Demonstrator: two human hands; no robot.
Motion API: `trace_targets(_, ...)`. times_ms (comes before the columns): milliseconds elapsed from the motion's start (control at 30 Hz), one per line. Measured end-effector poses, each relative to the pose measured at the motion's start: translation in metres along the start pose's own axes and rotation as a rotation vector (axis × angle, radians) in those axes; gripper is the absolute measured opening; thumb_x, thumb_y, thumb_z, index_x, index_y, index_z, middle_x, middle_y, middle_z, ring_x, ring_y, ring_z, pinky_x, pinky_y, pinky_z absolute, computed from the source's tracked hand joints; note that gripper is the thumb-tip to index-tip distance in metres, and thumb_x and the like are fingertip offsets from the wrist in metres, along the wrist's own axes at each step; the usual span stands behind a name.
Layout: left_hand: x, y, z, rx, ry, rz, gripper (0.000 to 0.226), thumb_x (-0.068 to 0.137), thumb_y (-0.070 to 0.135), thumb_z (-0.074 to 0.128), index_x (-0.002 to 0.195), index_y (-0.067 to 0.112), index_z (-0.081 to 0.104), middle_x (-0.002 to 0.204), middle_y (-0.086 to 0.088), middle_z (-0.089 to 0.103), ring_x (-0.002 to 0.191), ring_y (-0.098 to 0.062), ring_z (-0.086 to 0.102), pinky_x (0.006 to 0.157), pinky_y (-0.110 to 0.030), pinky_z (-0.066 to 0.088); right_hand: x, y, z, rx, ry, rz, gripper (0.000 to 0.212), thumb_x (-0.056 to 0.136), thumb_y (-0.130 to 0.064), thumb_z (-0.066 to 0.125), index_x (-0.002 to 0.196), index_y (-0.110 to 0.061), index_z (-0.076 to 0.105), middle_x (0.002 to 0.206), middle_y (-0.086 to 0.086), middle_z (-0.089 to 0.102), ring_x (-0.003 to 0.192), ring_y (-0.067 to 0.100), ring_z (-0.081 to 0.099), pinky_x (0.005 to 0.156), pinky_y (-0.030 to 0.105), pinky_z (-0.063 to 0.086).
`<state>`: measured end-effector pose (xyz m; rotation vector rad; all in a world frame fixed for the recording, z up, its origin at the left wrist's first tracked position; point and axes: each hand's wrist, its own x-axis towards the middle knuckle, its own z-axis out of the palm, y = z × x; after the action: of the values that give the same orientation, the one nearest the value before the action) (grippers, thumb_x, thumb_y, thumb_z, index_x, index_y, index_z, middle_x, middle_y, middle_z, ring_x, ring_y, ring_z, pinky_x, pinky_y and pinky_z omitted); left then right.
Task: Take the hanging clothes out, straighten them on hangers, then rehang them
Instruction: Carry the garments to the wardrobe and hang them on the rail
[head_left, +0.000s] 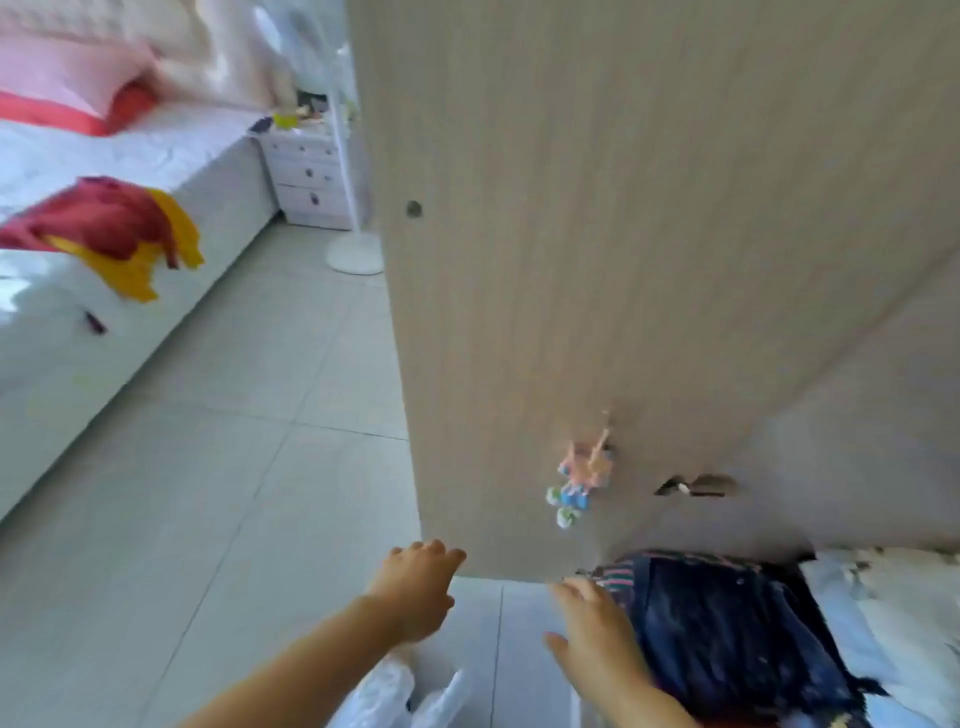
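Our right grip (592, 634), fingers spread, is touching the dark garment (727, 634) low at the right. Our left grip (415, 592) is resting spread on the wardrobe door (623, 260) edge. The cloth is probably soft, light and limp, so we are favouring its top, by the hanger, hidden now.

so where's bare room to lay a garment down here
The tiled floor between the bed and the wardrobe door is bare. The bed has free sheet beyond the red and yellow garment. Crowded by the right hand: dark clothes piled there.
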<state>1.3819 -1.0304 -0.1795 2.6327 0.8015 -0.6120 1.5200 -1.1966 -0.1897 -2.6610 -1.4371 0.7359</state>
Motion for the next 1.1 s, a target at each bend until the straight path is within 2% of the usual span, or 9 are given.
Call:
trace_targets(200,-0.076,-0.121,0.011,-0.218,0.103,-0.404,0.053,0.092,0.033,0.049,0.14,0.026,0.03,0.135,-0.004,0.044,0.122,-0.026,0.044,0.099,-0.038,0.037,0.067,-0.133,0.001,-0.137,-0.106,-0.383,0.049,0.087,-0.036,0.054,0.133,-0.026,0.041,0.134,-0.003,0.041,0.123,0.019,0.041,0.099,0.025,0.032)
trace_targets(300,-0.105,-0.171,0.013,-0.304,0.136,-0.557,0.053,0.092,0.033,0.049,0.141,0.026,0.028,0.137,-0.003,0.043,0.124,-0.026,0.043,0.098,-0.039,0.037,0.093,-0.198,0.003,-0.199,-0.122,-0.521,0.043,0.088,-0.035,0.054,0.128,-0.024,0.043,0.13,-0.002,0.043,0.12,0.019,0.042,0.097,0.028,0.035)
trace_targets(400,-0.131,-0.231,0.018,-0.386,0.18,-0.672,0.054,0.093,0.035,0.048,0.142,0.026,0.027,0.139,-0.002,0.041,0.126,-0.025,0.042,0.099,-0.039,0.036,0.122,-0.273,0.009,-0.254,-0.123,-0.639,0.047,0.088,-0.038,0.054,0.131,-0.025,0.04,0.131,-0.003,0.043,0.121,0.019,0.04,0.1,0.028,0.033)
trace_targets(500,-0.149,-0.295,0.019,-0.459,0.207,-0.755,0.054,0.093,0.034,0.048,0.143,0.025,0.027,0.14,-0.002,0.041,0.126,-0.025,0.041,0.101,-0.04,0.035,0.152,-0.349,0.015,-0.28,-0.134,-0.716,0.052,0.089,-0.041,0.053,0.136,-0.03,0.035,0.134,-0.007,0.04,0.122,0.016,0.039,0.099,0.025,0.032)
trace_targets(767,-0.172,-0.452,-0.013,-0.538,0.289,-0.852,0.055,0.095,0.032,0.045,0.144,0.025,0.023,0.142,-0.001,0.038,0.129,-0.023,0.036,0.103,-0.035,0.032,0.234,-0.514,0.015,-0.269,-0.133,-0.803,0.054,0.093,-0.037,0.049,0.142,-0.027,0.029,0.139,-0.006,0.035,0.128,0.014,0.034,0.102,0.026,0.031)
trace_targets(1100,-0.126,-0.63,-0.063,-0.575,0.308,-0.996,0.053,0.095,0.034,0.044,0.143,0.025,0.024,0.142,0.0,0.037,0.128,-0.023,0.037,0.101,-0.035,0.033,0.379,-0.689,0.011,-0.346,-0.162,-0.96,0.055,0.092,-0.037,0.049,0.142,-0.026,0.029,0.14,-0.006,0.035,0.129,0.015,0.032,0.103,0.027,0.026)
